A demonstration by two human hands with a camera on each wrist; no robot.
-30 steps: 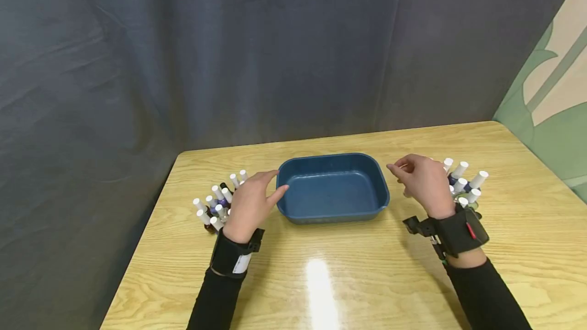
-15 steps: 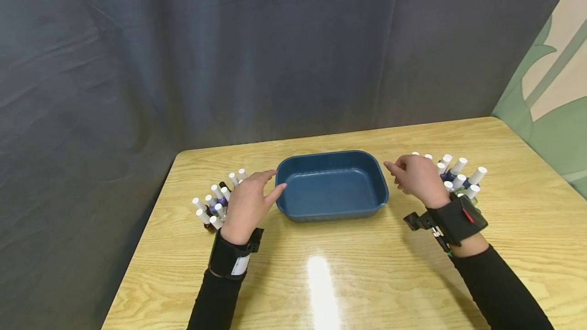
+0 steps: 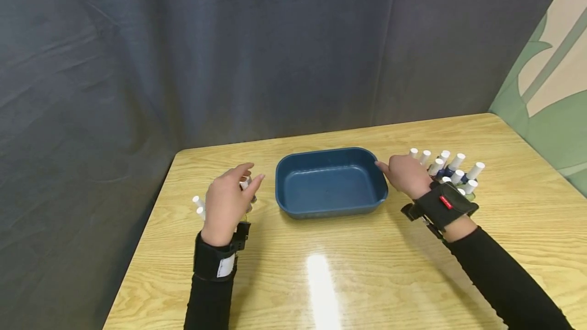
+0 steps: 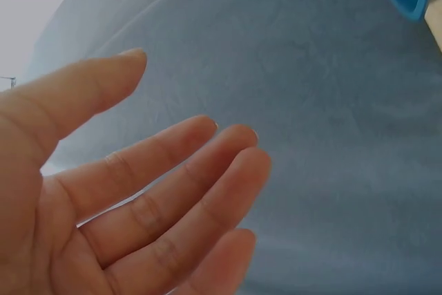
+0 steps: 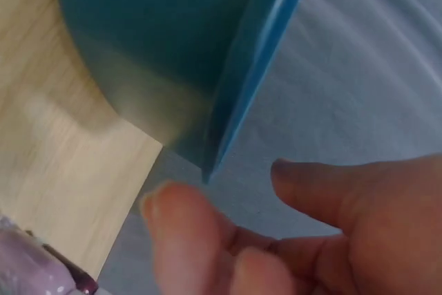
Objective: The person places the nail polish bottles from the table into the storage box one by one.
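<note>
- A blue tub (image 3: 331, 183) sits mid-table, open side up, with nothing in it.
- Left of it stands a cluster of small bottles (image 3: 199, 207) with white caps, mostly hidden behind the left hand (image 3: 226, 202).
- The left hand hovers over that cluster, fingers (image 4: 173, 191) straight and slightly spread, holding nothing in the wrist view.
- Right of the tub stands a second cluster, the right bottles (image 3: 451, 169), upright and close together.
- The right hand (image 3: 404, 174) lies between the tub's right rim and those bottles, fingers loosely bent, gripping nothing; one purple bottle (image 5: 34, 267) shows just beside it in the wrist view.
- The bottles look like glass: light, stiff, smooth, breakable, and easy to topple in a tight group. The cap or the neck below it looks the surest place to pinch.
- The table (image 3: 348, 279) is pale wood grain with a glossy glare spot near the front.
- A dark curtain (image 3: 229, 50) hangs behind; a green and cream wall (image 3: 545, 101) stands at right.
</note>
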